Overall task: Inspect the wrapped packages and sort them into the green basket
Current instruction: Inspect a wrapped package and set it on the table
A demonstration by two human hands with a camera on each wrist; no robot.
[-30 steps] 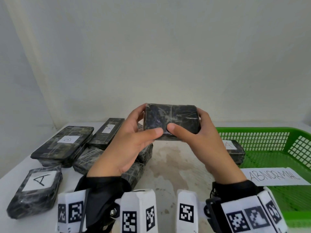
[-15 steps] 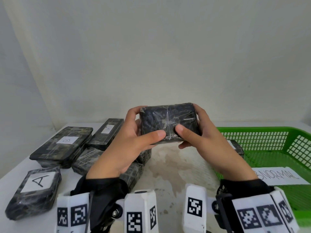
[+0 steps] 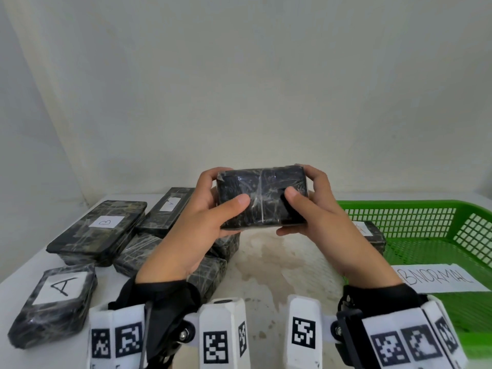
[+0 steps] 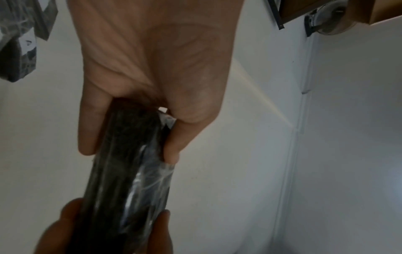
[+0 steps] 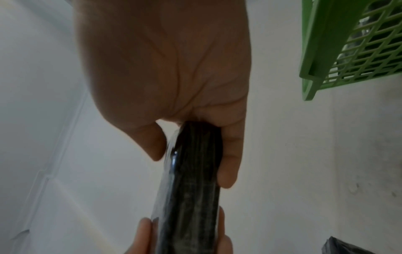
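Both hands are gripping one black wrapped package (image 3: 262, 199): the left hand (image 3: 198, 222) is clasping its left end, the right hand (image 3: 323, 217) its right end. It is lying lengthwise left to right, raised above the white table (image 3: 279, 265), left of the green basket (image 3: 431, 209).

A white worktop (image 3: 269, 265) with a brownish stain at its centre meets a plain pale wall (image 3: 239, 89) toward 12 o'clock.

Basket label (image 3: 436, 280) first letter hidden behind right hand (image 3: 319, 214), basket (image 3: 474, 230) cut off at right edge
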